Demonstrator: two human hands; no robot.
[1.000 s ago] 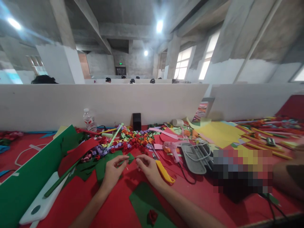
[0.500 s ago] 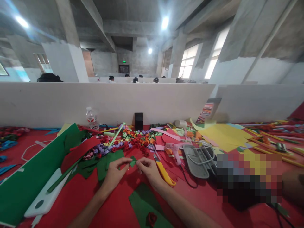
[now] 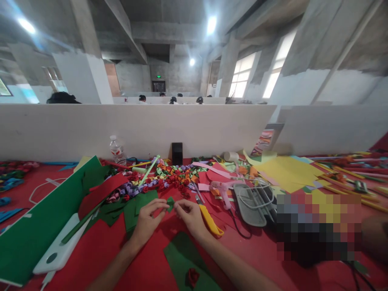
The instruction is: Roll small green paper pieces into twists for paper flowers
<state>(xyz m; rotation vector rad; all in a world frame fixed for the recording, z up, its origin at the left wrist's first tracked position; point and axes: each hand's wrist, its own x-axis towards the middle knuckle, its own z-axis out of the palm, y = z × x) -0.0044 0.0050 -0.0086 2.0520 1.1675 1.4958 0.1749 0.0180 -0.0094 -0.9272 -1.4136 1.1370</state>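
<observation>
Left hand (image 3: 149, 215) and right hand (image 3: 191, 216) pinch the green piece (image 3: 170, 203), shaping apparently unfinished; one red rose (image 3: 192, 277) (near side) lies formed.

Small green paper piece (image 3: 170, 203), uneven in outline, held up between both hands (image 3: 149, 218)

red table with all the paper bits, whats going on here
The left hand and right hand hold a small green scrap between their fingers, above the red table. A yellow cutter lies beside the right hand, with a pink glue gun just beyond. Nearer the person, a red flower rests on green paper.
</observation>
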